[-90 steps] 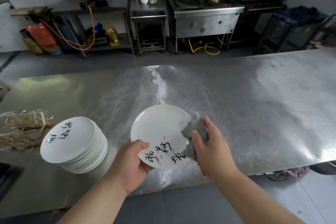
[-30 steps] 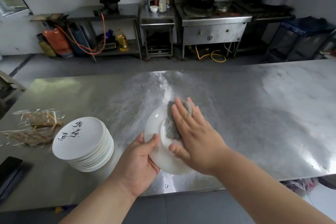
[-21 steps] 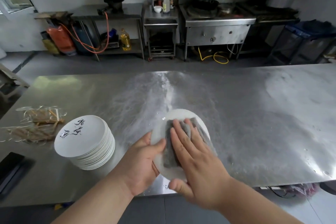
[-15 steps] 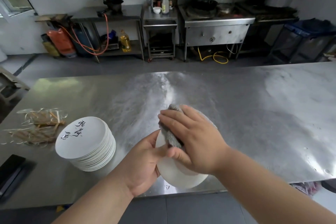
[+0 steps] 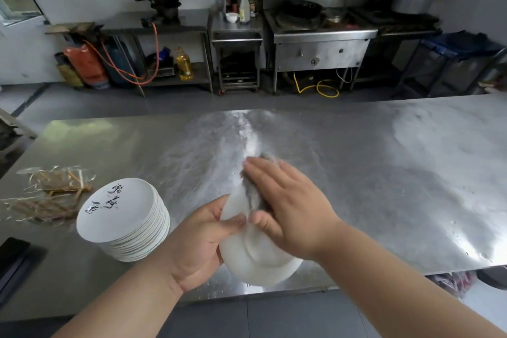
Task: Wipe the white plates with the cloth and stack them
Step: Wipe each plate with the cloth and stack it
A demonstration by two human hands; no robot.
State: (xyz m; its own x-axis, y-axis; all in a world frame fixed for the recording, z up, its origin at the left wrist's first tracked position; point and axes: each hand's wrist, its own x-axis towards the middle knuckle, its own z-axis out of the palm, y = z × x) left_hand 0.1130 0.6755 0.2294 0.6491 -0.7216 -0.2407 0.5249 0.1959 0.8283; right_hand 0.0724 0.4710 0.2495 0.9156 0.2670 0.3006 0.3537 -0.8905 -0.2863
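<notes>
Left hand: grips the plate at its 9 o'clock rim, thumb laid over the near face, fingers curled behind it.
Right hand: flat, fingers straight and together, pointing to 10 o'clock; the palm presses the cloth on the plate and grips nothing.
Plate: white, tilted steeply, plain side toward the camera, held above the near edge of the table; its lower rim is at 6 o'clock, and whether it touches the steel I cannot tell.
Cloth: grey, mostly hidden under the right palm, a strip showing along the fingers and a tuft past the fingertips at 12 o'clock.
Stack: white plates piled on the table at 9 o'clock from the held plate, near it but apart; the top one bears black brush lettering.
Wrapped sticks: in clear plastic, just beside the stack at its 9 o'clock.
Table: brushed steel, wet streaks at 12 o'clock from the hands.
Far wall, 12 o'clock: a stove with a wok, bottles, an oil jug on a low shelf.
</notes>
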